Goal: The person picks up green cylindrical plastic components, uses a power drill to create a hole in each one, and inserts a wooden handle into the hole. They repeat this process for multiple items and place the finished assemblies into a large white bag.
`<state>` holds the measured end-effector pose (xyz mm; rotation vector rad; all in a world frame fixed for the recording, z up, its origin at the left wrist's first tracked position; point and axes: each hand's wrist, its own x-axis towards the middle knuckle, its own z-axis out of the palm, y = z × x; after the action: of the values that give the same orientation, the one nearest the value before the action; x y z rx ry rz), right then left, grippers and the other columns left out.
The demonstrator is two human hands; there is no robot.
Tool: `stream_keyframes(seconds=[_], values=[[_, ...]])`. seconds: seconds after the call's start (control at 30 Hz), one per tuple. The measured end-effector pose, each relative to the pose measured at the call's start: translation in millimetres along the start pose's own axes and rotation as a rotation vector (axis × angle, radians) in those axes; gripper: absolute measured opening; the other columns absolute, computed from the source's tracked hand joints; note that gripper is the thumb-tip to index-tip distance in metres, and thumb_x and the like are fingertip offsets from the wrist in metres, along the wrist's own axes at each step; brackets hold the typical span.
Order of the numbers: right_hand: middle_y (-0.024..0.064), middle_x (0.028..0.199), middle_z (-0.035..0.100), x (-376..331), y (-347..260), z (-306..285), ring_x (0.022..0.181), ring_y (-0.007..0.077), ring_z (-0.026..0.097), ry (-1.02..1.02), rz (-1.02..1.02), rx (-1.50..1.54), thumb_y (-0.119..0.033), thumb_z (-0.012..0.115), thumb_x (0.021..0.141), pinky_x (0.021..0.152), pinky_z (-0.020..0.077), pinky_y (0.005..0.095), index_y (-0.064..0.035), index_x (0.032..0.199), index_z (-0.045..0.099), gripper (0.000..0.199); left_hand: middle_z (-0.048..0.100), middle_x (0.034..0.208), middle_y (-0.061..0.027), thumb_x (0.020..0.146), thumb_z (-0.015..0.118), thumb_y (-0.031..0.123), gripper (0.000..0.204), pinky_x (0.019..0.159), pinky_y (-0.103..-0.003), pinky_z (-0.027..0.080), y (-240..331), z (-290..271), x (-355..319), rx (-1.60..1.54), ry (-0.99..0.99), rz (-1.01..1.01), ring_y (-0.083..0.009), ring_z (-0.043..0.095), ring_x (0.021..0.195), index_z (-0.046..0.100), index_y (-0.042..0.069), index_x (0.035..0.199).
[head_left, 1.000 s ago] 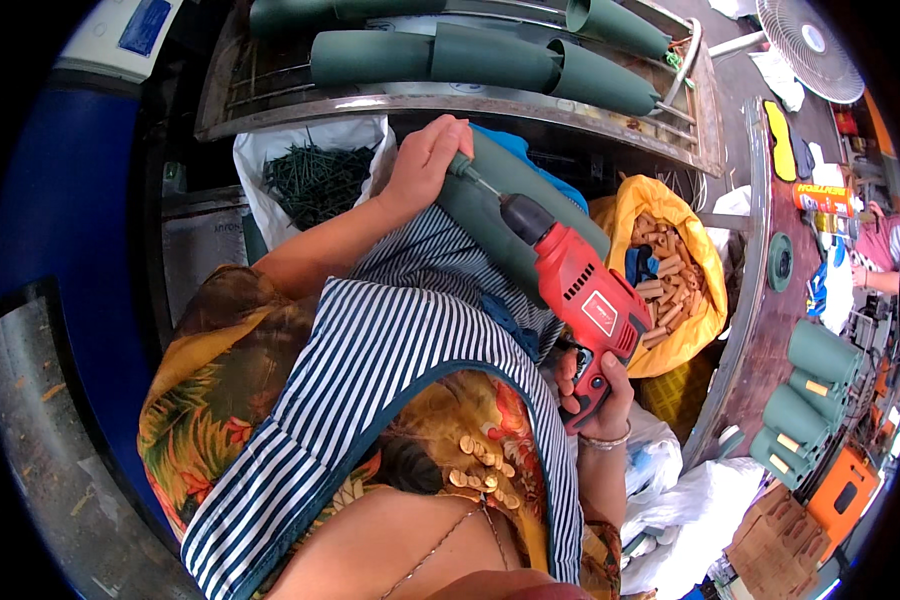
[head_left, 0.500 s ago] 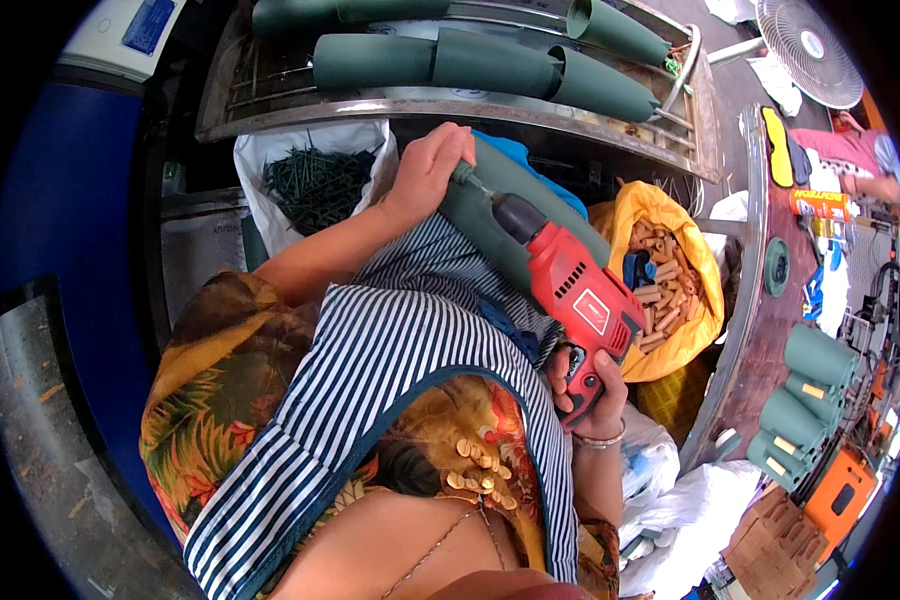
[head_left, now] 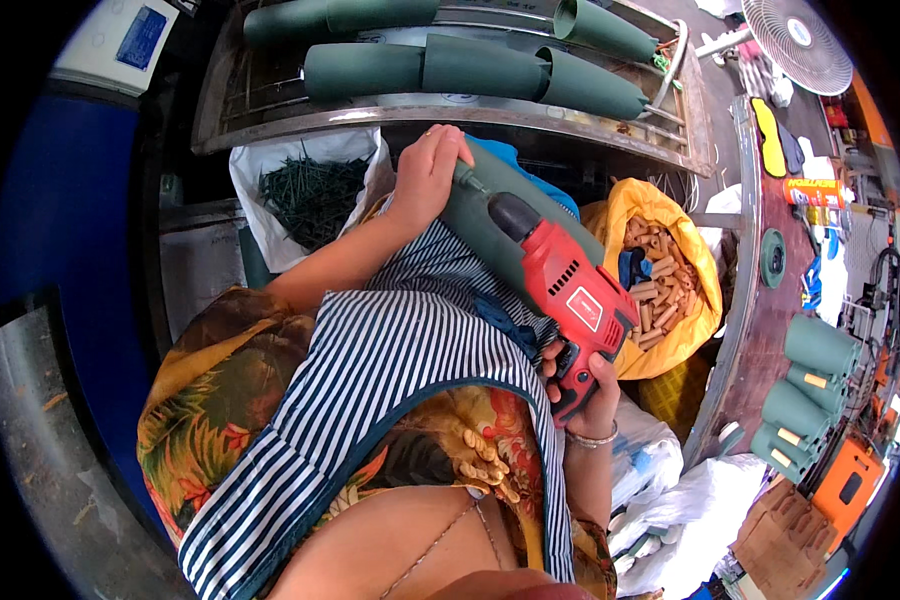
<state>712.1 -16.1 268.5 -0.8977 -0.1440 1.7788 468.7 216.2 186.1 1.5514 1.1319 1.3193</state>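
Aims red drill (head_left: 580, 290) along green tube (head_left: 480, 235).
Clasps drill handle (head_left: 574, 386) in right hand (head_left: 595, 402); grasps tube's upper end (head_left: 482, 158) with left hand (head_left: 430, 175), near drill bit (head_left: 477, 186); supports tube across striped apron (head_left: 390, 350).

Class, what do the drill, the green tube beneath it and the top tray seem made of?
Drill: probably moulded plastic casing, smooth red and black, with vent slots. Green tube: likely plastic, matt, evenly coloured, no visible grain. Tray: apparently metal, dull and worn, its rim showing brownish stains.
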Motion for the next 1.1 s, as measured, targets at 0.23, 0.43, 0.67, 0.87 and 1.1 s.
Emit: stream_keyframes(seconds=[0.23, 0.43, 0.67, 0.87, 1.1], values=[[0.0213, 0.105, 0.062, -43.0, 0.6, -27.5, 0.075, 0.0226, 0.063, 0.072, -0.118, -0.079, -0.037, 0.055, 0.091, 0.051, 0.0545, 0.0266, 0.006, 0.128, 0.043, 0.058, 0.062, 0.088, -0.0156, 0.1, 0.038, 0.015, 0.03, 0.082, -0.037, 0.045, 11.8, -8.5, 5.4, 0.278, -0.039, -0.053, -0.0315, 0.06, 0.085, 0.06, 0.001, 0.085], [0.0178, 0.11, 0.062, -70.1, -38.8, -115.6, 0.083, 0.0211, 0.063, 0.282, -0.729, 0.165, -0.041, 0.055, 0.093, 0.052, 0.0523, 0.0265, 0.0023, 0.129, 0.045, 0.057, 0.056, 0.086, -0.0081, 0.105, 0.033, 0.025, 0.038, 0.092, -0.033, 0.041, -5.8, -21.4, 7.3, 0.03, -0.121, -0.06, -0.0197, 0.053, 0.084, 0.053, 0.004, 0.081], [0.0177, 0.119, 0.057, -47.3, -167.8, -249.5, 0.101, 0.0259, 0.062, 0.223, -1.096, 0.455, -0.028, 0.053, 0.092, 0.083, 0.0572, 0.0335, 0.0041, 0.132, 0.042, 0.053, 0.051, 0.077, -0.0063, 0.106, 0.033, 0.022, 0.036, 0.096, -0.034, 0.038, 5.5, -13.4, 18.8, -0.073, -0.227, -0.02, -0.016, 0.047, 0.076, 0.047, 0.003, 0.079], [0.0215, 0.123, 0.056, -49.7, -214.8, -314.7, 0.104, 0.0282, 0.061, 0.319, -1.071, 0.523, -0.026, 0.053, 0.09, 0.083, 0.0576, 0.0342, 0.0066, 0.135, 0.036, 0.058, 0.051, 0.076, -0.0077, 0.105, 0.032, 0.018, 0.035, 0.1, -0.037, 0.037, 13.3, -6.2, 16.9, -0.08, -0.16, -0.038, -0.0166, 0.045, 0.075, 0.046, 0.002, 0.077], [0.0127, 0.12, 0.058, -34.7, -94.3, -279.7, 0.099, 0.0201, 0.059, 0.25, -1.048, 0.332, -0.03, 0.056, 0.089, 0.065, 0.0549, 0.0263, -0.0014, 0.132, 0.045, 0.053, 0.05, 0.073, -0.0078, 0.104, 0.031, 0.016, 0.034, 0.102, -0.039, 0.037, 23.4, -5.6, 16.1, -0.058, -0.128, -0.055, -0.0165, 0.046, 0.073, 0.044, 0.002, 0.076]])
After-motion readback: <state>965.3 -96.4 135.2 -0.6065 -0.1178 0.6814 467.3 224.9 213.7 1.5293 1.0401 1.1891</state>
